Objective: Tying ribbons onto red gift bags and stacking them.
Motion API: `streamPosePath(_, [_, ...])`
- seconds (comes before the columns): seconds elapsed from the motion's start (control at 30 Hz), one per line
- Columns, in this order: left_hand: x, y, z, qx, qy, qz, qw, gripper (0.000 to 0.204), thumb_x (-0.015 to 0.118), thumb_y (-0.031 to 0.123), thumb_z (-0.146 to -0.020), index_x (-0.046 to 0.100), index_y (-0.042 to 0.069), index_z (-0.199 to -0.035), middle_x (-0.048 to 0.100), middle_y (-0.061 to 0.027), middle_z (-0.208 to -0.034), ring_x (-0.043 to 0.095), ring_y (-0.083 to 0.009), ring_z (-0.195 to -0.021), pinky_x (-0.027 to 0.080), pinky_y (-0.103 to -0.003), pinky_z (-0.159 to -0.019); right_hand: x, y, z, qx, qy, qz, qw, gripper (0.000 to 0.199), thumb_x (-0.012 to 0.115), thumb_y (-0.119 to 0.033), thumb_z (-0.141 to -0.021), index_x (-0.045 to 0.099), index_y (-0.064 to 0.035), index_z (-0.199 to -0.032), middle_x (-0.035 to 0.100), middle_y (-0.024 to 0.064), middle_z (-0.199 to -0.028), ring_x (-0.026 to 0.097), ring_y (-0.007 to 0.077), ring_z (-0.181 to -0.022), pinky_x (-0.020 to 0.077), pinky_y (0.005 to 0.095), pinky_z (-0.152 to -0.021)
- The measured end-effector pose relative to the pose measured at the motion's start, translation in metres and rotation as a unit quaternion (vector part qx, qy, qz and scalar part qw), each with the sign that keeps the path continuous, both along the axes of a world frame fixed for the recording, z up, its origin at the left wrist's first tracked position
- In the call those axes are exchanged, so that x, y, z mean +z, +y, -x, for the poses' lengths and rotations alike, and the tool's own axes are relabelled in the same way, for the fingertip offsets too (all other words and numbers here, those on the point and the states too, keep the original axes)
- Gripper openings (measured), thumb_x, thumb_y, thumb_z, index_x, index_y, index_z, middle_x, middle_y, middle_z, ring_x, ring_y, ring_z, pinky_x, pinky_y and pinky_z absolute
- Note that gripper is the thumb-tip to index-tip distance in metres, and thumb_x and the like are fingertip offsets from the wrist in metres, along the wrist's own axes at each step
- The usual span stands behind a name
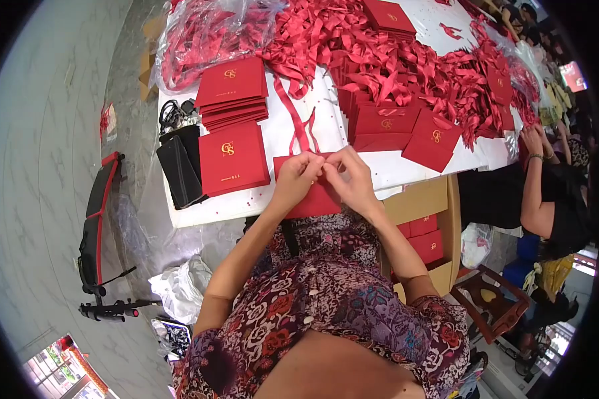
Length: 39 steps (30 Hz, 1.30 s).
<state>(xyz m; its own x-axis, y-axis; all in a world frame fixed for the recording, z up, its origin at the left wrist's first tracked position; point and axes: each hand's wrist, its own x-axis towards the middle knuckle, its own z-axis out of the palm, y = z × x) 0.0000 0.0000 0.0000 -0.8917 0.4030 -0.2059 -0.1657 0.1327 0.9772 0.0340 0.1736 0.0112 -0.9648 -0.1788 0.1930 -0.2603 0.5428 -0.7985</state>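
Observation:
A flat red paper bag (316, 203) lies at the table's front edge, close against my body. A red ribbon (298, 126) runs from its upper edge away across the white cloth, with two loose tails. My left hand (298, 178) and my right hand (350, 181) meet over the top of the bag, fingertips almost touching. Both are closed in a pinch on the ribbon; the exact spot they grip is hidden by the fingers. To the left sit a stack of red bags or folders (231, 86) and another red one (234, 159) with gold print.
Red bags with ribbons (386, 86) pile up across the back and right of the table (206, 209). A plastic bag of ribbons (209, 36) sits far left, near a black pouch (180, 171). An open carton (419, 206) stands right, beside another person's arm (538, 193).

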Motion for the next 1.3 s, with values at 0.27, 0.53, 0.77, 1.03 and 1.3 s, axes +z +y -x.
streamPosePath(0.27, [-0.014,0.019,-0.022,0.0,-0.154,-0.202,0.967,0.024,0.055,0.027,-0.102,0.066,0.007,-0.098,0.06,0.0048,-0.079,0.052,-0.0032,-0.071,0.042,-0.019,-0.067,0.001,0.017,0.004,-0.076,-0.002,0.329,0.941,0.01,0.062,0.0,-0.092,0.057,-0.0005,-0.1,0.06,0.0065,-0.101,0.058,0.0106,-0.09,0.0499,0.0254,-0.08])
streamPosePath(0.53, [-0.003,0.019,-0.018,0.008,-0.148,-0.237,0.96,0.021,0.055,0.024,-0.103,0.066,0.006,-0.101,0.061,0.0031,-0.08,0.054,-0.0038,-0.074,0.043,-0.019,-0.07,-0.002,0.001,-0.008,-0.065,-0.036,0.314,0.947,0.01,0.062,-0.004,-0.095,0.06,0.0009,-0.103,0.063,0.0067,-0.097,0.062,0.0134,-0.092,0.0494,0.0259,-0.084])
streamPosePath(0.77, [-0.01,-0.007,-0.012,0.109,0.073,0.013,0.991,0.022,0.07,0.012,-0.089,0.063,0.004,-0.109,0.065,-0.0062,-0.092,0.061,-0.0137,-0.083,0.048,-0.026,-0.075,0.056,0.055,-0.016,0.049,-0.094,0.585,0.804,0.002,0.059,0.0,-0.095,0.058,-0.0002,-0.093,0.064,0.01,-0.087,0.063,0.0112,-0.07,0.0529,0.0245,-0.063])
streamPosePath(1.03, [-0.017,-0.01,-0.003,0.007,0.379,0.346,0.858,0.046,0.078,0.02,-0.076,0.063,0.008,-0.118,0.058,-0.0104,-0.111,0.05,-0.0312,-0.106,0.04,-0.043,-0.088,0.045,0.046,-0.005,0.084,-0.312,0.288,0.901,0.014,0.071,-0.005,-0.088,0.068,0.0013,-0.1,0.064,-0.0005,-0.076,0.059,0.004,-0.064,0.047,0.0193,-0.057])
streamPosePath(1.3, [-0.008,-0.004,0.002,-0.025,0.381,0.343,0.858,0.047,0.082,0.017,-0.069,0.062,0.009,-0.111,0.058,-0.0079,-0.1,0.051,-0.0277,-0.099,0.037,-0.042,-0.085,-0.033,0.003,0.01,-0.108,-0.077,0.019,0.991,0.011,0.069,-0.009,-0.084,0.065,-0.0017,-0.092,0.065,0.015,-0.081,0.065,0.0294,-0.072,0.0515,0.0374,-0.066])
